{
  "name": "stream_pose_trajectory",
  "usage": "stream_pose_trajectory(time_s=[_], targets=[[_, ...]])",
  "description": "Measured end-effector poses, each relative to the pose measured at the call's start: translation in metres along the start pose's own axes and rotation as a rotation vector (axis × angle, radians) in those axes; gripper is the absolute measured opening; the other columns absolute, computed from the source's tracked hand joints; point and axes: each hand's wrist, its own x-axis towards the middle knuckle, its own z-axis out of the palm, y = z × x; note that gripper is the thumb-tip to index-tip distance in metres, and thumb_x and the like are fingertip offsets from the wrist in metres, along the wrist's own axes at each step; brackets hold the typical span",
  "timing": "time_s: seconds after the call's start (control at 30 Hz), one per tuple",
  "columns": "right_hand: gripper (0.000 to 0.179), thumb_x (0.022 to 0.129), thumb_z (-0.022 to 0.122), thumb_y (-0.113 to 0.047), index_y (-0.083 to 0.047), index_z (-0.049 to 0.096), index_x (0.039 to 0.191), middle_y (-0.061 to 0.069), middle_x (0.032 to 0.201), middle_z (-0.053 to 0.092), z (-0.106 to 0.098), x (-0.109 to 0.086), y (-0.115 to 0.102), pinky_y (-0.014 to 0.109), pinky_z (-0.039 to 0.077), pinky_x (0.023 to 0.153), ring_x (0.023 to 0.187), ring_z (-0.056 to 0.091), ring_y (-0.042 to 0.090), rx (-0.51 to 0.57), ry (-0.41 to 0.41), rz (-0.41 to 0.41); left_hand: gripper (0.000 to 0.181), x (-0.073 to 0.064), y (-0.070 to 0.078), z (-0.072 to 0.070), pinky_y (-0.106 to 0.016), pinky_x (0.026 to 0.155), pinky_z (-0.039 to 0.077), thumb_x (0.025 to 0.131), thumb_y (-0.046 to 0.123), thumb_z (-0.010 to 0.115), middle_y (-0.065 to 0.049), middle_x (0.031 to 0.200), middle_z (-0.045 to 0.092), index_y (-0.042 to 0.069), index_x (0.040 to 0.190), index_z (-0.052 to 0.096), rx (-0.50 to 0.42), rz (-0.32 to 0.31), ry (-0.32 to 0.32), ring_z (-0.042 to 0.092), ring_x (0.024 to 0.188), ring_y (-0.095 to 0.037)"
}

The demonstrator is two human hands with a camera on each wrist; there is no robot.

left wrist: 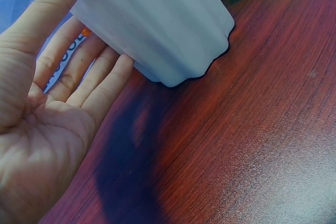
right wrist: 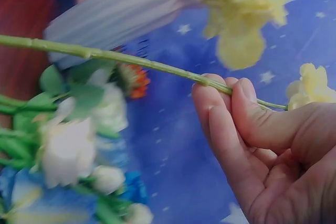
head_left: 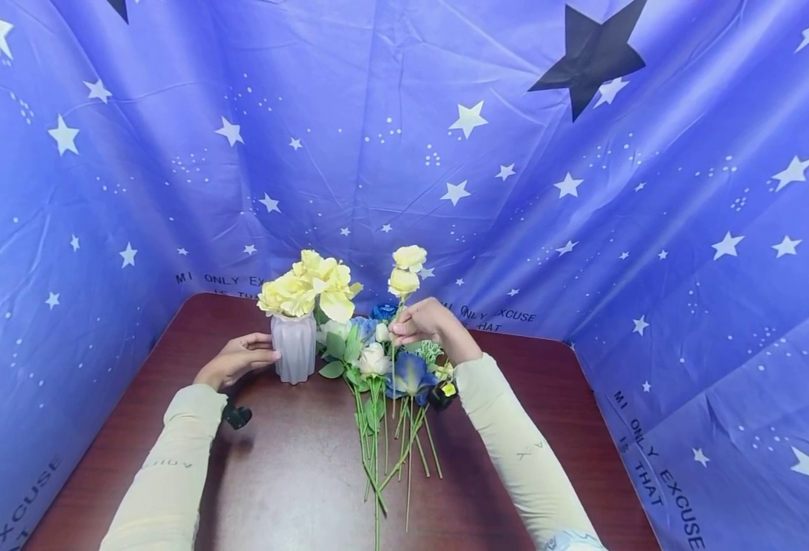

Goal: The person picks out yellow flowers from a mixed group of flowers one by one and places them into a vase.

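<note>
Pinching a yellow-flowered stem upright, your right hand sits at three o'clock of the vase; your left hand, fingers loosely extended, touches its nine o'clock side.

Head view is bright; pale sheen lies on the dark red-brown wood-grain table and along folds of glossy blue star-printed cloth; edges stretch, wide-angle. Left wrist: white glare lower right, dark soft-edged shadow on the table. Right wrist: hazy; cream rose-shaped flower blurs, slender green stem reads crisper.
</note>
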Motion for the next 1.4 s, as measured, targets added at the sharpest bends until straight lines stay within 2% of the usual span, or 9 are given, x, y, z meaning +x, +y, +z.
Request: stream_pose_trajectory(time_s=[0.3, 0.43, 0.57, 0.67, 0.9, 1.07, 1.2, 1.3, 1.4], targets=[[0.017, 0.091, 0.069, 0.007, 0.014, 0.071, 0.107, 0.014, 0.089, 0.077, 0.002, -0.015, -0.035, 0.028, 0.064, 0.073, 0.067, 0.074, 0.017, -0.017, -0.021, -0.105, 0.067, 0.000, -0.001, -0.001, -0.038, 0.101, 0.058, 0.093, 0.006, 0.072, 0.003, 0.110, 0.067, -0.014, 0.145, 0.036, -0.011, 0.003, -0.002, 0.068, 0.096, -0.005], [0.019, 0.091, 0.069, 0.007, 0.015, 0.070, 0.108, 0.017, 0.091, 0.077, 0.008, -0.023, -0.048, 0.029, 0.065, 0.072, 0.067, 0.074, 0.016, -0.030, -0.011, -0.178, 0.068, 0.001, -0.001, -0.001, -0.038, 0.102, 0.057, 0.093, 0.009, 0.073, 0.001, 0.113, 0.066, -0.014, 0.146, 0.036, 0.012, -0.005, 0.006, 0.068, 0.098, -0.005], [0.018, 0.090, 0.070, 0.008, 0.017, 0.069, 0.105, 0.025, 0.098, 0.075, 0.020, -0.033, -0.060, 0.029, 0.065, 0.071, 0.066, 0.073, 0.016, -0.022, 0.017, -0.256, 0.071, 0.001, 0.000, 0.000, -0.041, 0.107, 0.054, 0.093, 0.012, 0.074, -0.006, 0.121, 0.065, -0.012, 0.148, 0.036, 0.033, -0.025, 0.015, 0.067, 0.102, -0.006], [0.017, 0.090, 0.070, 0.008, 0.017, 0.069, 0.104, 0.030, 0.105, 0.072, 0.029, -0.040, -0.071, 0.031, 0.065, 0.073, 0.065, 0.073, 0.015, -0.013, 0.044, -0.307, 0.072, 0.001, 0.000, 0.000, -0.044, 0.109, 0.051, 0.093, 0.014, 0.075, -0.009, 0.126, 0.064, -0.011, 0.148, 0.036, 0.045, -0.031, 0.010, 0.067, 0.103, -0.006], [0.013, 0.087, 0.072, 0.010, 0.016, 0.072, 0.099, 0.029, 0.104, 0.073, 0.050, -0.052, -0.091, 0.042, 0.064, 0.081, 0.066, 0.072, 0.016, 0.055, 0.128, -0.440, 0.067, -0.003, 0.001, -0.001, -0.039, 0.105, 0.055, 0.093, 0.007, 0.073, 0.002, 0.112, 0.067, -0.014, 0.146, 0.036, 0.014, -0.006, 0.003, 0.068, 0.099, -0.004], [0.009, 0.086, 0.073, 0.008, 0.014, 0.073, 0.093, 0.026, 0.100, 0.075, 0.066, -0.056, -0.098, 0.049, 0.063, 0.082, 0.068, 0.073, 0.017, 0.031, 0.171, -0.609, 0.066, -0.005, 0.003, 0.000, -0.037, 0.103, 0.056, 0.093, 0.005, 0.072, 0.004, 0.110, 0.067, -0.015, 0.145, 0.036, -0.011, 0.004, 0.001, 0.068, 0.098, -0.004], [0.008, 0.088, 0.074, 0.003, 0.011, 0.075, 0.090, 0.024, 0.097, 0.076, 0.080, -0.055, -0.099, 0.040, 0.065, 0.080, 0.076, 0.076, 0.023, 0.015, 0.227, -0.717, 0.065, -0.004, 0.002, -0.001, -0.036, 0.102, 0.056, 0.093, 0.004, 0.073, 0.003, 0.111, 0.067, -0.015, 0.144, 0.038, -0.022, 0.013, -0.003, 0.069, 0.098, -0.004], [0.011, 0.089, 0.076, -0.002, 0.008, 0.077, 0.090, 0.021, 0.095, 0.077, 0.089, -0.055, -0.101, 0.029, 0.064, 0.078, 0.084, 0.077, 0.027, 0.018, 0.284, -0.738, 0.063, -0.004, 0.001, -0.001, -0.035, 0.101, 0.057, 0.093, 0.004, 0.072, 0.004, 0.110, 0.068, -0.015, 0.143, 0.039, -0.027, 0.025, -0.007, 0.069, 0.098, -0.004], [0.013, 0.087, 0.078, -0.006, 0.005, 0.078, 0.093, 0.020, 0.094, 0.077, 0.097, -0.054, -0.102, 0.026, 0.064, 0.076, 0.087, 0.078, 0.028, 0.025, 0.340, -0.738, 0.062, -0.004, 0.000, 0.000, -0.032, 0.098, 0.059, 0.092, 0.001, 0.071, 0.006, 0.104, 0.069, -0.017, 0.142, 0.039, -0.043, 0.040, -0.010, 0.070, 0.096, -0.004]])
